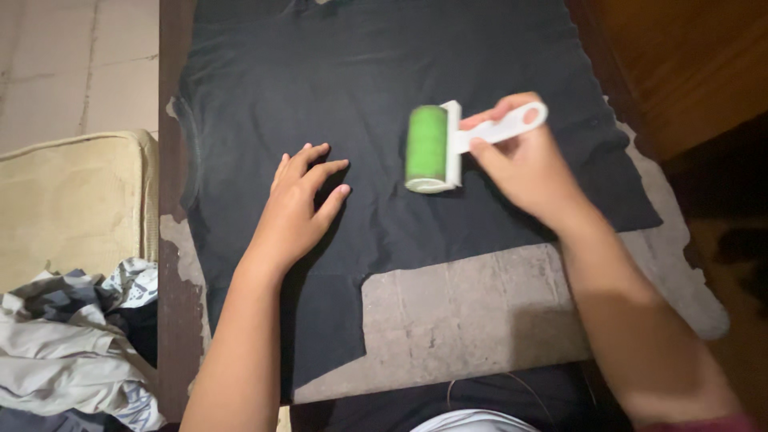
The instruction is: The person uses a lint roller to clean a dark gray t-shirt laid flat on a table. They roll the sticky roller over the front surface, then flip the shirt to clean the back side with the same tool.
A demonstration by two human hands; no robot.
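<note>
Head view looks straight down at a worn table (480, 320) with a black shirt (360, 80) spread flat on it. The right hand (524, 164) is closed around the white handle of a lint roller (448, 144). The green roll sits on the shirt, near the middle of the cloth. The left hand (300, 204) is open, with fingers spread, and it presses flat on the shirt just to the left of the roller. The two hands are near each other but not touching.

To do this rolling well, I think the flat hand should hold the cloth tight so it does not bunch up. The roller should go in long, straight lines with a soft, even push. Each line should sit next to the last one, so no part gets missed. The flat hand should stay out of the roller's way.

One sleeve hangs toward the near edge of the table. On the left there is a pale cushion (72, 200), and below it a pile of clothes (72, 344) in grey and white. A brown wooden floor (680, 56) shows on the right.
</note>
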